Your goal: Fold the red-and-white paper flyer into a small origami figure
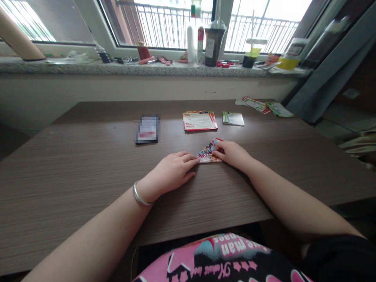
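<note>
A colourful printed paper (208, 152), folded into a roughly triangular shape, lies on the brown wooden table (88, 176). With its fingers stretched out and thumb apart, my left hand (178, 168) rests on the table, fingertips touching the paper's left corner. My right hand (233, 154) is at the paper's right side, its fingers curled and closed on it. The fingers cover part of the right end. Beyond the paper sit a stack of red-edged printed cards (200, 120) and a smaller stack of green-and-white cards (233, 118).
A phone-like dark-edged item (147, 129), blurred by pixels, lies to the left. Several leaflets (261, 105) lie at the table's far right corner. The stone windowsill (164, 69) holds a dark drink cup (214, 45), bottles and small items. A grey curtain (323, 82) hangs at right.
</note>
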{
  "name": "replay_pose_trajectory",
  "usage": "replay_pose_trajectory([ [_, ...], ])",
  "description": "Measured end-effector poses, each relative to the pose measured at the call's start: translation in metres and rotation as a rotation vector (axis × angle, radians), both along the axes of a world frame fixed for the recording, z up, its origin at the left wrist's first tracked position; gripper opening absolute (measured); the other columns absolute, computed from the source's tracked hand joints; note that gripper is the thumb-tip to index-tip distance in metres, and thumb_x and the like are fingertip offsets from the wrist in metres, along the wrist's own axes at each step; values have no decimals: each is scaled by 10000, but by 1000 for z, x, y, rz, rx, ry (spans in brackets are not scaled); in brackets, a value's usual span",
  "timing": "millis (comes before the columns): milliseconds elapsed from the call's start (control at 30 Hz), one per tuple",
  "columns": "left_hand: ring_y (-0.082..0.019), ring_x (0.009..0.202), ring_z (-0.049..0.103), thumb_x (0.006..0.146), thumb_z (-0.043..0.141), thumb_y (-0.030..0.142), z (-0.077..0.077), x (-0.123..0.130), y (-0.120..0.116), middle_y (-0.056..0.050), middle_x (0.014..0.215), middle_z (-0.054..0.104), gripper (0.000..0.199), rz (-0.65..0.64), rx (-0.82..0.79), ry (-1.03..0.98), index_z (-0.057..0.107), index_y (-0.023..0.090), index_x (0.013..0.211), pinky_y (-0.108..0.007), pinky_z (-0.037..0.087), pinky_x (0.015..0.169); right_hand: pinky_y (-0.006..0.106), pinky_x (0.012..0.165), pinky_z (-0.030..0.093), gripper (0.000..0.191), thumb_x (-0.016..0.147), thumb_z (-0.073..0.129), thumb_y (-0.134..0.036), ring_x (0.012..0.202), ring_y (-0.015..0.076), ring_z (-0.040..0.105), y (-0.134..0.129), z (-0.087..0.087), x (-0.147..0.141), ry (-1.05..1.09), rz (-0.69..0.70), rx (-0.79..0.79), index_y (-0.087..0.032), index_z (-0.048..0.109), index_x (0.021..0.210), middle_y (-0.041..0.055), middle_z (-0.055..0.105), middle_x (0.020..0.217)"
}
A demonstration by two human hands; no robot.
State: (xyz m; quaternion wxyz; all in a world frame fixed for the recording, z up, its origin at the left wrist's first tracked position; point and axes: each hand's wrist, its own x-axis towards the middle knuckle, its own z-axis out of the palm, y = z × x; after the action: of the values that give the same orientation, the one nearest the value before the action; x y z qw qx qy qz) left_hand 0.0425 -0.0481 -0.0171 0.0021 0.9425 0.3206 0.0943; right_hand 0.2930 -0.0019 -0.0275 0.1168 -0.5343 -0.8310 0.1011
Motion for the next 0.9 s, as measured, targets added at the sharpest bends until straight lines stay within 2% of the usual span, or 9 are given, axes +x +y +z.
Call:
replay_pose_trajectory([
  [367,-235,1138,578,929,496,265,-1,2,0,-48,1289,635,373,-52,13,-25,580,201,1287,-399,488,1003,276,666,387,183,924,529,-306,801,191,606,10,3,10,-116,66,78,-186,628,828,67,690,881],
  [500,-242,1132,578,941,483,276,-1,4,-1,-50,1294,634,366,-43,19,-14,587,192,1281,-408,494,991,302,692,398,237,942,478,-324,848,207,604,3,7,7,-179,87,221,-182,653,869,90,683,981],
  [633,-236,1128,583,949,468,260,-1,5,-1,-55,1292,635,364,-43,37,-10,583,202,1290,-405,491,993,372,874,395,336,959,442,-383,943,249,576,-10,13,-6,-224,225,354,-177,690,864,107,687,945],
  [733,-243,1147,576,940,489,272,-1,5,-2,-58,1302,628,378,-47,37,7,575,202,1302,-412,482,1008,404,1026,319,323,951,463,-389,943,240,571,-18,13,-17,-202,299,360,-183,697,867,89,692,892],
  [833,-258,1157,568,927,513,288,0,5,-2,-59,1312,621,399,-42,36,26,568,191,1310,-420,481,1010,413,1061,284,276,930,501,-377,927,231,577,-19,10,-23,-154,259,333,-186,689,863,74,688,877],
  [900,-262,1157,567,927,515,295,-1,4,-2,-56,1316,618,408,-39,39,35,562,184,1316,-422,479,1015,412,1025,311,256,913,526,-382,918,230,581,-17,6,-24,-117,223,295,-187,680,851,71,684,874],
])
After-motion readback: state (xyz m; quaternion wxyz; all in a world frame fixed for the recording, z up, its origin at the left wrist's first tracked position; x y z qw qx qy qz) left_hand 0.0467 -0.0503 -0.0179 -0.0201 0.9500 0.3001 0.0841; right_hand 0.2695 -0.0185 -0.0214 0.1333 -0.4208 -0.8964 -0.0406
